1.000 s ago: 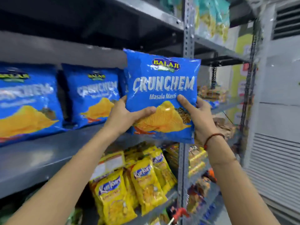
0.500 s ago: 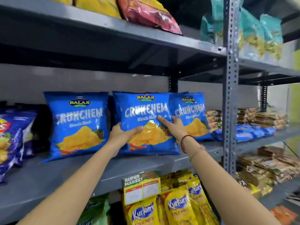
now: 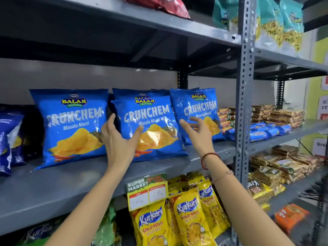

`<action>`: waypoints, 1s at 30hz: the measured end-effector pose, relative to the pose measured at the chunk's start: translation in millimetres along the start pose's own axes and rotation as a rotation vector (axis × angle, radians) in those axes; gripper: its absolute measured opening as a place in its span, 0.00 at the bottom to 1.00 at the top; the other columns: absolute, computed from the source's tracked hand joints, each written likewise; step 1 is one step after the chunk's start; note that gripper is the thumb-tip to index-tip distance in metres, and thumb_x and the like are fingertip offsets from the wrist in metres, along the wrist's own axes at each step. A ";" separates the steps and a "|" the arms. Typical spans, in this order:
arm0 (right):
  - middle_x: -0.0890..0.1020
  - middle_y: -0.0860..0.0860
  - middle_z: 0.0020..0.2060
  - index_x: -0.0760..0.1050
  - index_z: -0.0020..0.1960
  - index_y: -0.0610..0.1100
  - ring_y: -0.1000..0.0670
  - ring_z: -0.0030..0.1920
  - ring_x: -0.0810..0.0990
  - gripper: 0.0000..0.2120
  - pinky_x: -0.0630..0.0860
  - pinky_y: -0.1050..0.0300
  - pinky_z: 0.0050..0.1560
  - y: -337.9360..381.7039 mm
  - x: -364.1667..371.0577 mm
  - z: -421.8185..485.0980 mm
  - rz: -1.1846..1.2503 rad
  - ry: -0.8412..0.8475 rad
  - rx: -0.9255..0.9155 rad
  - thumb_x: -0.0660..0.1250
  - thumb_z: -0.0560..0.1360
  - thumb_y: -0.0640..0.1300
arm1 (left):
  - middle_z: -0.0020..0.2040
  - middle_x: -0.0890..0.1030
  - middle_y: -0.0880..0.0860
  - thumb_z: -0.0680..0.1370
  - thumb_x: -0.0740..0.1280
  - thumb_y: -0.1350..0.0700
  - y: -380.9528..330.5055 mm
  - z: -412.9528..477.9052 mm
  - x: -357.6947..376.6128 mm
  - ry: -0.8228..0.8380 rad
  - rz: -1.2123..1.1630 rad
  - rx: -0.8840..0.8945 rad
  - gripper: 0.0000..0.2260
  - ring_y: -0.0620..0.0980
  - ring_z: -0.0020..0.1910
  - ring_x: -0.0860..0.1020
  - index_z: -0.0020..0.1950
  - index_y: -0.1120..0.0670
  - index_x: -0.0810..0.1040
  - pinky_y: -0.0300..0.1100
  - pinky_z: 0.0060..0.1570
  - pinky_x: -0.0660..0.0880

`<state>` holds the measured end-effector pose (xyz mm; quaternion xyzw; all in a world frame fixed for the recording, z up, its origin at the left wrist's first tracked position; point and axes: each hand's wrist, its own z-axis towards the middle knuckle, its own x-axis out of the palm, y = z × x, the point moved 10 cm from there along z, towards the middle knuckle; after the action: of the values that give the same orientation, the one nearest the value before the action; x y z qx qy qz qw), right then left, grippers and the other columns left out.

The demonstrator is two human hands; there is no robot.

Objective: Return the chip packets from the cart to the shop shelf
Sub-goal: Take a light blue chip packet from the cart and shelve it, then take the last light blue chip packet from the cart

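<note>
The middle Crunchem packet (image 3: 152, 125) is stood upright on the grey shelf (image 3: 53, 189), leaned against the row behind. It is touched at its edge by the spread left grip (image 3: 119, 141). The right grip (image 3: 198, 137) is held spread just beside it. A forward topple could be caused by a snagging withdrawal.

Chip packet (image 3: 156, 112) on shelf (image 3: 71, 183), left hand (image 3: 119, 144) touching

Price tag (image 3: 147, 191), stacked biscuit packs (image 3: 278, 115)
</note>
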<state>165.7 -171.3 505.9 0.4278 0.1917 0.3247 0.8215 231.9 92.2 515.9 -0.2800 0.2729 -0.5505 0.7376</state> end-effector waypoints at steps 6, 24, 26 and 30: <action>0.80 0.54 0.42 0.75 0.52 0.49 0.58 0.42 0.79 0.10 0.77 0.62 0.45 -21.7 -95.9 -83.9 -0.019 -0.212 -0.057 0.69 0.72 0.50 | 0.59 0.74 0.56 0.73 0.69 0.57 -64.5 -98.2 26.1 0.102 -0.120 0.471 0.17 0.49 0.60 0.71 0.60 0.58 0.74 0.31 0.61 0.65; 0.79 0.39 0.44 0.73 0.58 0.35 0.46 0.43 0.78 0.17 0.74 0.68 0.36 -339.2 -336.4 -492.3 -0.513 -0.525 0.984 0.70 0.72 0.41 | 0.59 0.76 0.61 0.72 0.70 0.60 156.2 -547.2 278.9 1.576 0.157 -0.039 0.20 0.59 0.59 0.75 0.63 0.61 0.74 0.44 0.56 0.67; 0.80 0.37 0.50 0.72 0.60 0.33 0.44 0.47 0.79 0.21 0.74 0.56 0.46 -367.7 -350.6 -537.9 -0.546 -0.511 1.139 0.71 0.72 0.43 | 0.59 0.77 0.64 0.72 0.71 0.60 187.3 -601.4 283.7 1.730 0.243 -0.125 0.21 0.60 0.58 0.76 0.63 0.64 0.73 0.45 0.55 0.69; 0.80 0.36 0.51 0.73 0.59 0.33 0.39 0.57 0.79 0.27 0.70 0.55 0.51 -415.0 -366.4 -613.3 -0.562 -0.508 1.402 0.72 0.69 0.51 | 0.63 0.75 0.61 0.72 0.72 0.59 239.9 -699.3 269.0 2.055 0.420 -0.357 0.25 0.60 0.60 0.75 0.66 0.65 0.69 0.47 0.55 0.71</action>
<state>-306.8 -247.7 -167.5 0.8415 0.2587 -0.1984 0.4307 -41.1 -189.3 -166.1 0.2678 0.8843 -0.3365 0.1817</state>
